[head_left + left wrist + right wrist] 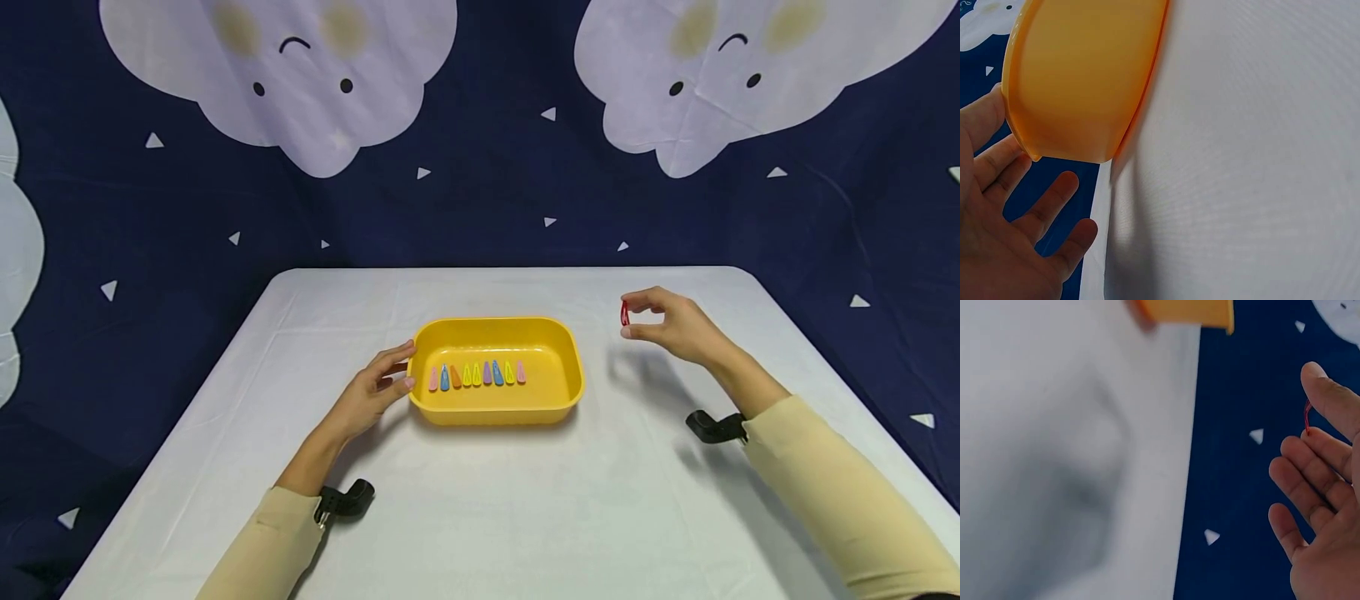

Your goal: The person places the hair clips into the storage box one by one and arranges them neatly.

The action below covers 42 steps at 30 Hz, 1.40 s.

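A shallow yellow tray (495, 415) stands on the white table, and several coloured snap hair clips (477, 374) lie side by side across its floor. At its left end my left hand (375, 387) holds the rim with thumb and fingertips; in the left wrist view the lower fingers are spread apart from the tray. To the right of the tray, raised above the table, my right hand (671, 325) pinches a red snap hair clip (625, 313) upright between thumb and index finger. The other fingers of that hand extend beside it in the right wrist view.
The white-covered table (510, 517) reaches to a dark blue backdrop (495, 208) with clouds and small white triangles. A black wrist camera mount (345, 502) sits at the left cuff, another mount (716, 427) at the right.
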Available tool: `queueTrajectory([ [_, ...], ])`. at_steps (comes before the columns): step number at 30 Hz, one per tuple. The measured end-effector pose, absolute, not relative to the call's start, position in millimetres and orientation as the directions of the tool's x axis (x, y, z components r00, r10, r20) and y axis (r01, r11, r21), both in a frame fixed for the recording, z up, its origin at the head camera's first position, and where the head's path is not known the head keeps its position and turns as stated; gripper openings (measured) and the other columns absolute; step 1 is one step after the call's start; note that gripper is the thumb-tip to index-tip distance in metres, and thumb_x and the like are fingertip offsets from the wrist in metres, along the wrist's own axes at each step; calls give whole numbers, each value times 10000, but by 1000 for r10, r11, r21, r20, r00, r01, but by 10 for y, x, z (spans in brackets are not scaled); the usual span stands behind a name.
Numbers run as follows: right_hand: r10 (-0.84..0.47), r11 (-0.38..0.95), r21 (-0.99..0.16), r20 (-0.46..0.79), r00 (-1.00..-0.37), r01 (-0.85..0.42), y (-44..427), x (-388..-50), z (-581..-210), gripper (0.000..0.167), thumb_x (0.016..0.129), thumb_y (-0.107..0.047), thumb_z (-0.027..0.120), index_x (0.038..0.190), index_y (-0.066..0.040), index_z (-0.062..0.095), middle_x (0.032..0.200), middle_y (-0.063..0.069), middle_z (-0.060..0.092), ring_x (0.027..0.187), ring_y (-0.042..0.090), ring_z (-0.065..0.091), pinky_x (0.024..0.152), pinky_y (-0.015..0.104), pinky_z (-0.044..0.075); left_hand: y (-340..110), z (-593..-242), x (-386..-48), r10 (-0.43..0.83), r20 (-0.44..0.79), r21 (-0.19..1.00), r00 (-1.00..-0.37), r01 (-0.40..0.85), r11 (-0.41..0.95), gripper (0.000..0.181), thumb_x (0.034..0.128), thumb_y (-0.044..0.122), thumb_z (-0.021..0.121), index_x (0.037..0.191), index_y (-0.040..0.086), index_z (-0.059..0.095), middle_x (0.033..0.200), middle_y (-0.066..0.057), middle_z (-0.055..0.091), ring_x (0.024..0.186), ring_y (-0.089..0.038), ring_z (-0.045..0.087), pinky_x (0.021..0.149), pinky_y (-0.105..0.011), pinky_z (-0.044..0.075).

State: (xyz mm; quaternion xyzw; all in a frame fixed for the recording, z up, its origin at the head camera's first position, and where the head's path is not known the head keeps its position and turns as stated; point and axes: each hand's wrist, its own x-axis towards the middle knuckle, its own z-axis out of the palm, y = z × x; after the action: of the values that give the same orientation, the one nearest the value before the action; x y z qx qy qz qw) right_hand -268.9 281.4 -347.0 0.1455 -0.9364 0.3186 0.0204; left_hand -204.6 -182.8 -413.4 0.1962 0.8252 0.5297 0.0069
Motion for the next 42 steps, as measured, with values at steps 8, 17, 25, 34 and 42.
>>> queueTrajectory([
  [8,-244,722,-635,136,-960,-273,2556,-2556,-3304,569,784,-372,758,1269,-142,570,1228,150,617,1192,333,498,1033,498,372,-1831,-4142,-2048,328,192,878,-925,311,363,523,930,181,593,1408,51,424,1522,-113,330,1272,-376,464,1041,-542,384],
  [17,-283,693,-642,175,-943,-327,2280,-2462,-3284,554,778,-364,764,1257,-150,585,1229,95,626,1187,302,511,1022,514,378,-1833,-4147,-2057,333,198,871,-922,321,372,518,933,182,588,1408,56,425,1523,-112,330,1270,-366,472,1030,-525,396],
  [25,-368,667,-642,157,-917,-378,2038,-2432,-3416,561,781,-354,762,1267,-144,575,1252,86,610,1216,299,510,1026,590,362,-1835,-4146,-2054,330,195,873,-924,317,371,519,932,185,590,1408,56,426,1525,-103,331,1272,-359,471,1032,-524,393],
  [34,-391,693,-614,120,-913,-378,1769,-2476,-3583,529,783,-296,768,1245,-110,590,1224,92,633,1220,302,520,1113,519,218,-1835,-4138,-2050,331,194,877,-923,314,363,518,933,185,589,1408,59,426,1523,-103,331,1273,-360,467,1034,-520,386],
  [42,-389,752,-530,124,-913,-392,1650,-2545,-3745,502,779,-282,767,1216,-91,614,1154,103,671,1133,287,589,997,439,251,-1838,-4135,-2051,337,192,874,-922,317,369,518,934,181,588,1408,53,423,1524,-110,328,1276,-366,464,1033,-526,387],
])
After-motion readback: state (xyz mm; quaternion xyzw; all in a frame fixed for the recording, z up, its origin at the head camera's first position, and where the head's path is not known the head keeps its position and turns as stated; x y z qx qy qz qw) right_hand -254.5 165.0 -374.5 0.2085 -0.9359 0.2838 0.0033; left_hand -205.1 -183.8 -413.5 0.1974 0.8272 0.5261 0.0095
